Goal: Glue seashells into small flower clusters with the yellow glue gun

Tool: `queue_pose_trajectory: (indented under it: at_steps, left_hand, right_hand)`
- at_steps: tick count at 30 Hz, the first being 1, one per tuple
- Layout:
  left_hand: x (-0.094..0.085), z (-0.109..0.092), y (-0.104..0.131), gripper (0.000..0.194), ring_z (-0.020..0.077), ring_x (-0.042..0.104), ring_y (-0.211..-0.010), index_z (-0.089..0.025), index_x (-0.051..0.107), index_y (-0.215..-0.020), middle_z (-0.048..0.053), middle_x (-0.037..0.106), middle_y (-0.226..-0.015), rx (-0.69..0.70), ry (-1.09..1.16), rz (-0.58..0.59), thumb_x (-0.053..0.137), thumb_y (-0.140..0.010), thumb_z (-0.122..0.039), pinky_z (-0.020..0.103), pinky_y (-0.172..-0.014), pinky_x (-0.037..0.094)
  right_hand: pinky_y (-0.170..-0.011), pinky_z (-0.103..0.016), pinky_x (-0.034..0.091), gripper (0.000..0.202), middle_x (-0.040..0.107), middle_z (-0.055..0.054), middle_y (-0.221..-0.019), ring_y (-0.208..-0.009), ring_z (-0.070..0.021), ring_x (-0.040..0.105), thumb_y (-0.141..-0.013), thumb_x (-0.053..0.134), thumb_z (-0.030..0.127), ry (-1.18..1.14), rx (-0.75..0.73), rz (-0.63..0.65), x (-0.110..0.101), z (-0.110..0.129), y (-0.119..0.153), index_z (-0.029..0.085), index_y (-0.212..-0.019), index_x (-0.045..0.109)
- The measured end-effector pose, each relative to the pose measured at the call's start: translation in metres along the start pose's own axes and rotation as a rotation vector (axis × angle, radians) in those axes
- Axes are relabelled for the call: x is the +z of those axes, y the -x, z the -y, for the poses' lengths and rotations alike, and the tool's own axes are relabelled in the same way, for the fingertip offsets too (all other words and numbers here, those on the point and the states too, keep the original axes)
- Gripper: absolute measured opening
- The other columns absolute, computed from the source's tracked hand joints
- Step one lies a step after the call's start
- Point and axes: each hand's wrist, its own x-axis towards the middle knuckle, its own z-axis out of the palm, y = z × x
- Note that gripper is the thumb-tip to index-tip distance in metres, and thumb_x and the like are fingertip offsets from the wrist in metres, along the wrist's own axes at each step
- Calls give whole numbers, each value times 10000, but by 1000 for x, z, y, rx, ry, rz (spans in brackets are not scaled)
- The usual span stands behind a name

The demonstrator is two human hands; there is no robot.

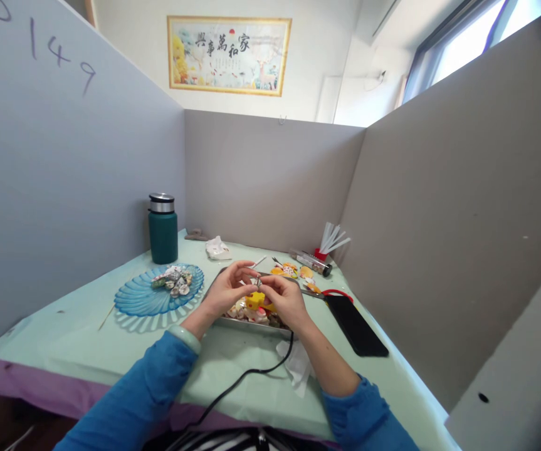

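Both hands meet above a metal tray in the middle of the table. My left hand and my right hand have their fingertips pinched together around a small dark thing, too small to name. Just above the left fingertips shows a thin white stick; I cannot tell whether it is held or lies behind. Below the hands, the tray holds a yellow piece and many small white, pink and brown bits. My hands hide much of the tray.
On the left, a blue scalloped plate bears small wrapped pieces; a green bottle stands behind it. Right lie a black phone, red-handled scissors, a clear tube and white sticks. A black cable runs toward me.
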Motion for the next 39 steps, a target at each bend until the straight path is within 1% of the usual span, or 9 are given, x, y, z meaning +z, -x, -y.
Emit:
queue_pose_trajectory:
  at_steps: [6,12,27,39]
  left_hand:
    - [1,0,0,532,130,600,-773,-178,516,-1117,59,634,-959,-4,13,-16,762,-649,-240,262,-696,484]
    - [0,1,0,528,139,609,-789,-185,521,-1114,57,640,-963,-9,21,-17,763,-648,-238,270,-706,483]
    - [1,-1,0,491,143,618,-791,-175,530,-1083,52,642,-935,-15,2,-31,759,-653,-236,264,-693,495]
    - [1,1,0,469,147,628,-816,-181,531,-1089,60,648,-977,-24,33,-10,748,-675,-232,263,-708,500]
  right_hand:
    - [-475,-211,452,194,606,16,-616,-483,-104,537,-748,637,336,36,-25,-5,-1,-1,1,169,-838,679]
    - [-474,-216,453,192,599,13,-616,-485,-109,542,-756,629,333,55,-33,-8,-1,-1,1,171,-845,680]
    - [-481,-213,440,170,595,14,-604,-486,-107,532,-759,618,302,81,-34,-13,0,8,4,168,-836,687]
    - [-456,-199,436,177,592,19,-605,-463,-91,520,-741,642,313,-11,-1,-17,0,-4,-1,159,-824,673]
